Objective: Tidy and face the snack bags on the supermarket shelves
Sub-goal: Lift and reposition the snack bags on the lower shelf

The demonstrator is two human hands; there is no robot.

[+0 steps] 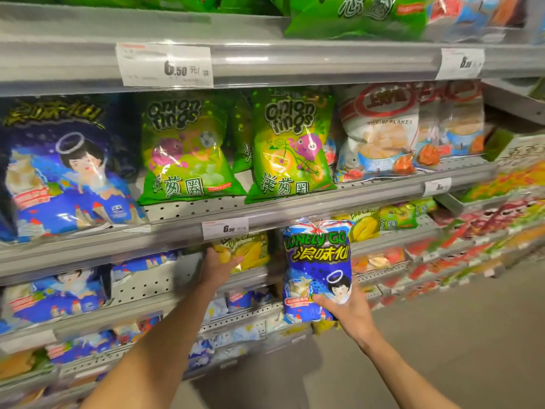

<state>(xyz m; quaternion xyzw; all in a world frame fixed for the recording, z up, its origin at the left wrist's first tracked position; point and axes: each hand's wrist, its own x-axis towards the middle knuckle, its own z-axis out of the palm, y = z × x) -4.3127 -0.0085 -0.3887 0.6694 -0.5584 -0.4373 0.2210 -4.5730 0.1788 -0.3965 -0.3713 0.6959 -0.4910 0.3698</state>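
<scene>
My right hand [351, 312] grips the bottom of a blue "Lonely God" snack bag [317, 261], upright in front of the shelves with its label toward me. My left hand [216, 268] reaches under the middle shelf rail and holds a yellow durian chip bag [250, 252] on the shelf below. On the middle shelf stand a large blue bag [67, 169], two green "Onion Rings" bags [182, 149] [290, 143] and white shrimp flake bags [380, 131].
Grey perforated shelves with price tags [165, 64] [225, 228] run left to right. More blue bags [53, 296] lie on the lower left shelves. Green bags [354, 19] fill the top shelf. The aisle floor [442, 335] lies at the lower right.
</scene>
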